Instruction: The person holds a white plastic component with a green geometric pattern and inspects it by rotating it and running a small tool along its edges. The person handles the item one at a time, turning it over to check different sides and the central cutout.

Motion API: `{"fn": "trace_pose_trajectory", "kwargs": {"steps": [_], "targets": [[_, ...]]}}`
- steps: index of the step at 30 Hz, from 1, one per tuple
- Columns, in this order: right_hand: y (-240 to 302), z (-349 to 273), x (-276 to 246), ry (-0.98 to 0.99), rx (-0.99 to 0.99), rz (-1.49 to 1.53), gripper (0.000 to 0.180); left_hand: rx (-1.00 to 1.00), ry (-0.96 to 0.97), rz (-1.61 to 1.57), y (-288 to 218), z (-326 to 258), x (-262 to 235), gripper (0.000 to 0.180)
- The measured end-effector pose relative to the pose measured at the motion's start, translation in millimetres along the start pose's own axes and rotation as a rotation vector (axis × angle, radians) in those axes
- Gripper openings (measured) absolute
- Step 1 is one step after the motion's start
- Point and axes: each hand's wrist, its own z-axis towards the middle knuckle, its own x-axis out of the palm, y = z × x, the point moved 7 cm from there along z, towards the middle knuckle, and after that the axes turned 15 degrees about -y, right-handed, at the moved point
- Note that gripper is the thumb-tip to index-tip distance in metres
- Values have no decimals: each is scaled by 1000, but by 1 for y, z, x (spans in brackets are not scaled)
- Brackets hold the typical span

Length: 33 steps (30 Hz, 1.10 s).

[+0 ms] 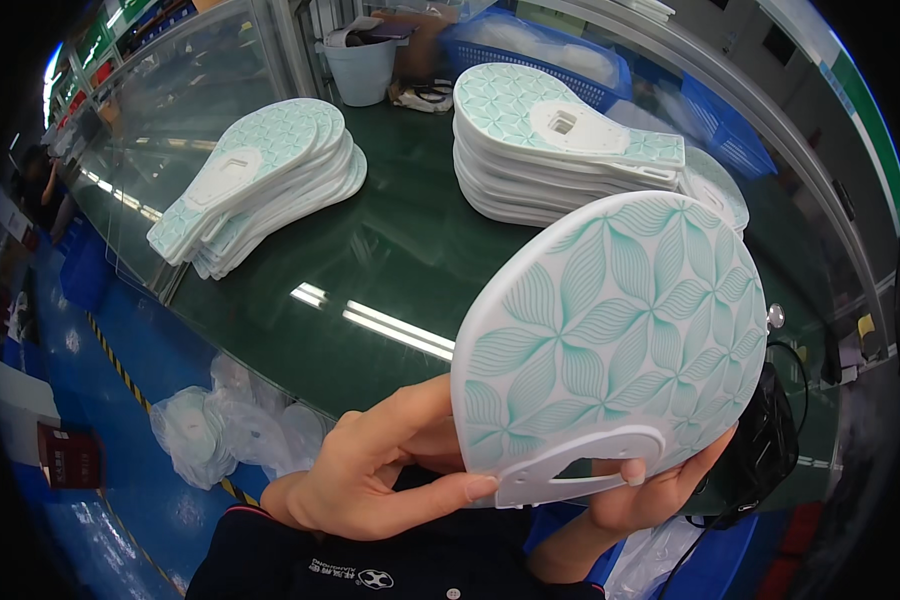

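I hold up a flat white plastic panel (610,340) printed with a teal leaf pattern, close to the camera. My left hand (385,475) grips its lower left edge, the thumb lying under the white handle end. My right hand (650,490) holds the lower right edge from behind, with one fingertip on the front. On the dark green table (390,250) lie two stacks of the same panels: one at the left (265,180) and a taller one at the back right (550,150).
A white bucket (360,65) and a blue basket (540,55) stand at the table's far end. Clear plastic bags (225,425) lie on the blue floor at the left. A black device with a cable (765,440) sits at the right, behind the panel.
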Motion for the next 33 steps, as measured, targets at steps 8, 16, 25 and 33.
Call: {"fn": "trace_pose_trajectory", "kwargs": {"steps": [8, 16, 25, 33], "targets": [[0, 0, 0, 17, -36, -37, 54, 24, 21, -5, -1, 0, 1, 64], [0, -1, -2, 41, -100, -97, 56, 3, 7, -4, 3, 1, -1, 62], [-18, -13, 7, 143, 11, -141, 59, -172, -223, -160, 20, 17, 0, 65], [-10, -5, -12, 23, 10, -195, 57, -180, -26, -217, 13, -3, 2, 74]]}}
